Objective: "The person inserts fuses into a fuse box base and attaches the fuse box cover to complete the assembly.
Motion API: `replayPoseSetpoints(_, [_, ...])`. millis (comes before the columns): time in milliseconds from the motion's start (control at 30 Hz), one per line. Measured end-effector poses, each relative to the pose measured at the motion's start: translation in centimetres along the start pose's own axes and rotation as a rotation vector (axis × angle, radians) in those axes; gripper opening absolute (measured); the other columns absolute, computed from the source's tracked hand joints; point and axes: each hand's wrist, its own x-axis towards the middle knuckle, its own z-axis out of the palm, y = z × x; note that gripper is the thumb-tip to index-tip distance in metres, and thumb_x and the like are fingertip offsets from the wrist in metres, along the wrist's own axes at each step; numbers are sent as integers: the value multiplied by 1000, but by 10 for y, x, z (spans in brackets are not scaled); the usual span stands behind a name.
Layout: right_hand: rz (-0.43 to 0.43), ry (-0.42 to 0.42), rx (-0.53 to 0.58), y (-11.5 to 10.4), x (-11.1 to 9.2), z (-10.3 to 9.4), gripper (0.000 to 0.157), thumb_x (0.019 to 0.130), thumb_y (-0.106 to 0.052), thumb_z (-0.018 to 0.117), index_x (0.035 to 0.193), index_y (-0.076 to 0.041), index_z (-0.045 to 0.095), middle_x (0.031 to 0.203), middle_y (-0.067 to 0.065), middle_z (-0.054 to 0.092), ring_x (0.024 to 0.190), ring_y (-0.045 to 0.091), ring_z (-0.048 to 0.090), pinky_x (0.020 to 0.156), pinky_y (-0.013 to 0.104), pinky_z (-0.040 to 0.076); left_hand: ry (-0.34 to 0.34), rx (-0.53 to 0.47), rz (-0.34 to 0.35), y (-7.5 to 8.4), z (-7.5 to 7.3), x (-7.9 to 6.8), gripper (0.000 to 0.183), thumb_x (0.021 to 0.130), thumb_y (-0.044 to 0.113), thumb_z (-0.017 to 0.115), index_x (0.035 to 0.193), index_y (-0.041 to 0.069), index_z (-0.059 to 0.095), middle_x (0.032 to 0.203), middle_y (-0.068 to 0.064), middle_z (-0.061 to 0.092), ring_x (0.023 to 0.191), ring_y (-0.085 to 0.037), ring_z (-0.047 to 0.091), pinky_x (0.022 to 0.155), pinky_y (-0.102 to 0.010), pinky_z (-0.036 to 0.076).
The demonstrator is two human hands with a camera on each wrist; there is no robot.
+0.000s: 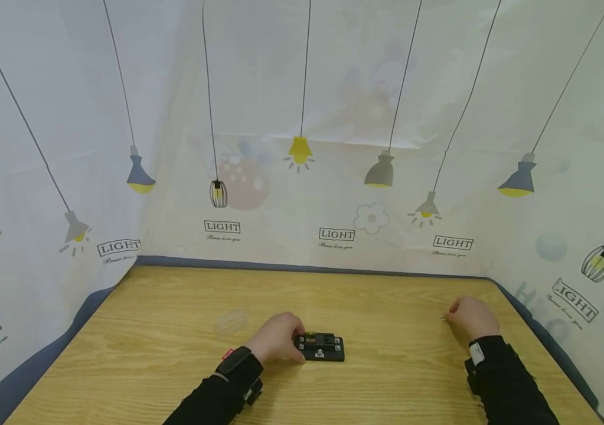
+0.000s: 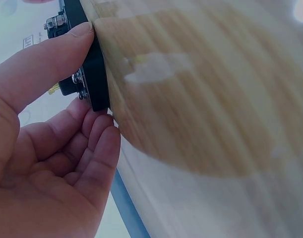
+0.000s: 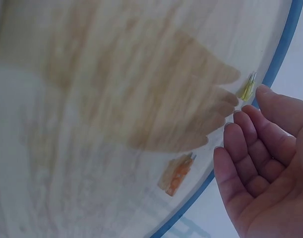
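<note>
On the wooden table my left hand (image 1: 275, 339) grips the left end of a black fuse block (image 1: 323, 355), thumb at its near edge. Metal screw terminals line the block. Small yellow and orange parts show on top near my fingers. In the left wrist view the thumb (image 2: 67, 52) presses one side while the other fingers curl beneath its end. My right hand (image 1: 474, 319) is low at the table's right. Its thumb and index fingertips meet a small yellow blade fuse (image 3: 247, 91); I cannot tell whether they pinch it. An orange blade fuse (image 3: 177, 179) lies near the other fingers.
A transparent plastic piece (image 1: 231, 321) lies on the table left of my left hand. White sheets printed with hanging lamps (image 1: 300, 150) enclose the back and sides. A blue-grey border (image 1: 280, 267) runs along the table's far edge.
</note>
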Motion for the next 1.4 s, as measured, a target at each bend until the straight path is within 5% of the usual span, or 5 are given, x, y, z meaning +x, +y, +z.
replayPoseSetpoints(1400, [89, -3, -20, -13, 3, 3, 14, 79, -19, 65, 78, -5, 64, 78, 8, 62, 70, 23, 56, 63, 43, 48, 2, 0, -2, -3, 2, 2, 44, 59, 27, 83, 96, 9, 66, 90, 2, 58, 79, -11, 51, 74, -30, 46])
